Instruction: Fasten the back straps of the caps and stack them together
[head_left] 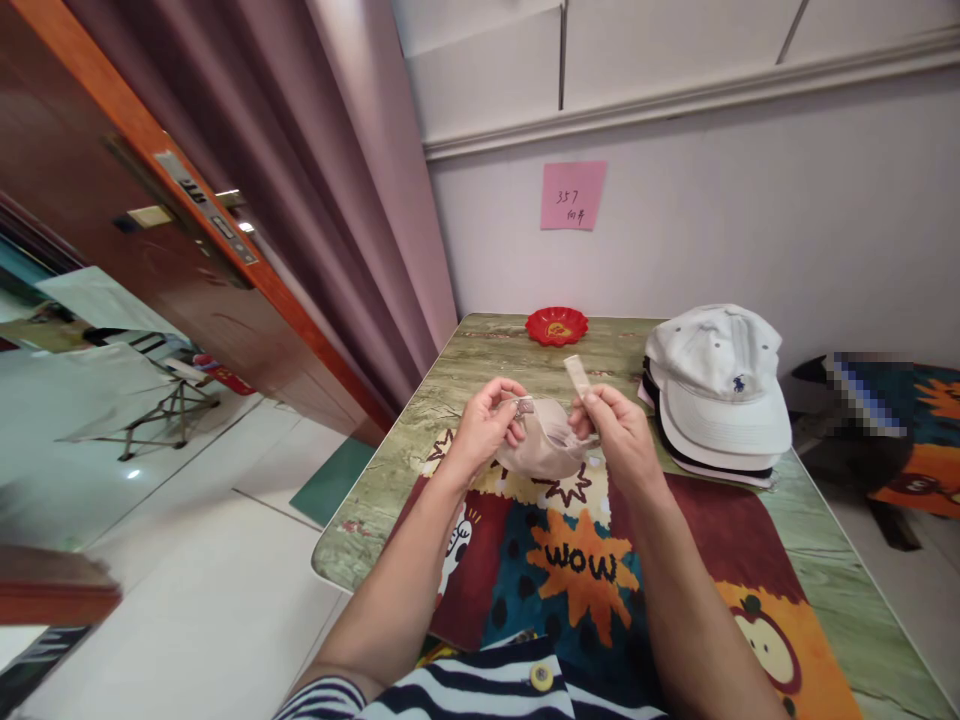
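A beige cap [541, 452] is held above the patterned mat, its back opening and strap facing up. My left hand [495, 425] pinches the cap's edge at the left, beside a small metal buckle [523, 406]. In my right hand [611, 425], the free end of the beige strap [577, 373] is gripped between thumb and fingers and sticks upward. The strap end and the buckle are apart. A stack of caps with a white one [724, 365] on top sits to the right of my right hand.
A red scalloped dish [556, 326] rests at the back of the wood-patterned table [360, 500]. The colourful mat [577, 560] lies under my forearms. A pink note [573, 196] is on the wall. An open door [225, 230] and curtain stand at the left.
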